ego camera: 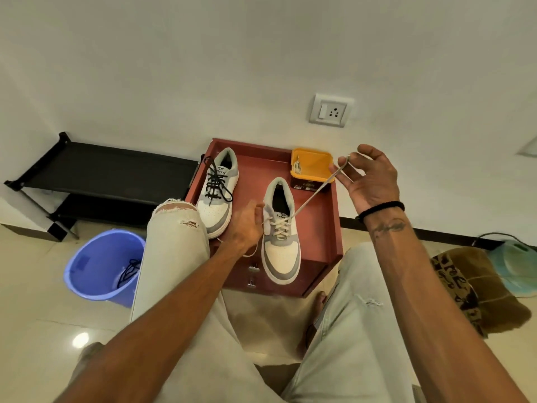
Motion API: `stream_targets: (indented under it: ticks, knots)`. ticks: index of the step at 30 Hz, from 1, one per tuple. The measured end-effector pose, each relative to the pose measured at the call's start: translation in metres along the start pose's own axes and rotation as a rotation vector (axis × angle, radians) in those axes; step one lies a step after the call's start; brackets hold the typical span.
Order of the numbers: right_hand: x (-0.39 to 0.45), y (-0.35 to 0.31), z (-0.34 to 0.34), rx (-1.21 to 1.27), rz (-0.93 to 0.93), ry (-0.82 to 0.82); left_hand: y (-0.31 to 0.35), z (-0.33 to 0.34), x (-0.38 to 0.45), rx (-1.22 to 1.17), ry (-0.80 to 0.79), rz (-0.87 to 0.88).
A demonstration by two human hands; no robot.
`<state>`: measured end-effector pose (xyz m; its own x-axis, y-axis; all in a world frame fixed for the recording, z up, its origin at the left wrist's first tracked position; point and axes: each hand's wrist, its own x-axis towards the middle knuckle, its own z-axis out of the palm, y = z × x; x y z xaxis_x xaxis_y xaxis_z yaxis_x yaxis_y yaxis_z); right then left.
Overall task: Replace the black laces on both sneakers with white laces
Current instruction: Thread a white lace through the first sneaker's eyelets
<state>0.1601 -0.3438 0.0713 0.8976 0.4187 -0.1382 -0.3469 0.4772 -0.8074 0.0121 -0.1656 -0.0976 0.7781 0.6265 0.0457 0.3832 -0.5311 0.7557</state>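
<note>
A blue bucket (98, 266) stands on the floor at far left with a black lace (129, 271) lying loose inside it. To its right a red tabletop (319, 228) carries two grey-and-white sneakers. The left sneaker (216, 193) is threaded with a black lace (216, 181). Just right of it, the left hand (247, 225) rests against the inner side of the right sneaker (280, 237), its fingers (257, 206) curled at the upper eyelets; whether they pinch the slack lace end that trails down below the wrist cannot be told. The right sneaker is laced in white (280, 228) across its lower eyelets. From its top eyelet one white strand (312, 196) runs taut up and to the right, past a yellow box (312, 167) at the tabletop's back corner. The right hand (372, 175), raised well above the sneaker, pinches that strand's end between thumb and forefinger, the other fingers (367, 149) loosely spread.
</note>
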Motion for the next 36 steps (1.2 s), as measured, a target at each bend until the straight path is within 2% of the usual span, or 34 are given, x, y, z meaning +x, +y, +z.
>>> stream_targets:
  ticks: [5, 9, 11, 16, 22, 27, 30, 36]
  knots:
    - [-0.005, -0.024, 0.011, 0.023, -0.056, -0.088, 0.002, -0.002, -0.007, 0.037, -0.025, -0.019]
    - [-0.011, -0.023, 0.013, -0.022, -0.032, -0.145, 0.007, -0.004, -0.006, 0.004, -0.03, -0.017]
    - [-0.012, -0.012, 0.011, -0.177, -0.042, -0.139, 0.011, -0.004, -0.007, -0.016, -0.005, -0.016]
    - [-0.013, 0.037, -0.002, -0.754, -0.101, -0.081, 0.023, -0.001, -0.011, -0.112, 0.048, 0.001]
    - [0.001, 0.096, -0.016, -1.17, -0.069, -0.225, 0.033, 0.002, -0.013, -0.046, 0.154, -0.091]
    - [0.013, 0.118, -0.014, -1.541, -0.231, -0.272, 0.03, 0.014, -0.012, -0.052, 0.219, -0.191]
    - [0.019, 0.126, -0.012, -1.663, -0.296, -0.339, 0.035, 0.017, -0.009, -0.066, 0.251, -0.214]
    - [0.022, 0.147, -0.016, -1.613, -0.388, -0.341, 0.041, 0.017, -0.011, -0.163, 0.301, -0.291]
